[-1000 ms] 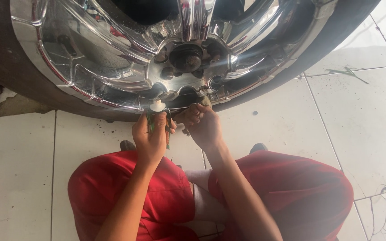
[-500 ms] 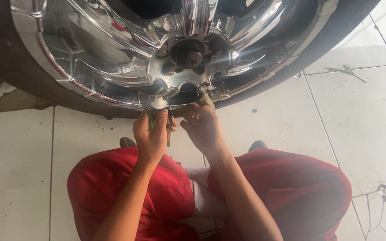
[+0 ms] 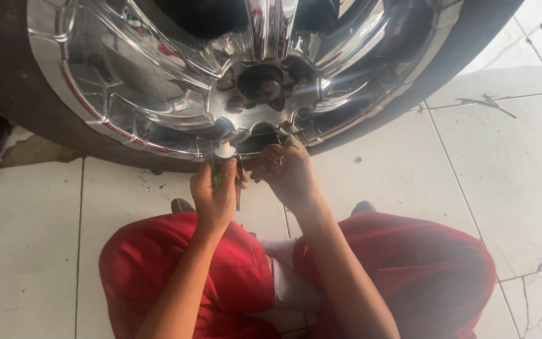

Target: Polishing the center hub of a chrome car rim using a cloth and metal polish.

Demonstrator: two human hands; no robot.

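Red trousers (image 3: 409,270) nearest. Left hand (image 3: 216,191) grips a small green tool (image 3: 226,164), white tip poking above the fist at the rim (image 3: 158,119). Right hand (image 3: 288,172) just beside, fingers curled, maybe pinching something small. Tyre (image 3: 7,81) beyond.

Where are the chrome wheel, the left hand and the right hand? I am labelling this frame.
chrome wheel (image 3: 158,107), head view, on a shiny spoke.
left hand (image 3: 216,194), head view, on its back.
right hand (image 3: 290,176), head view, on its back.
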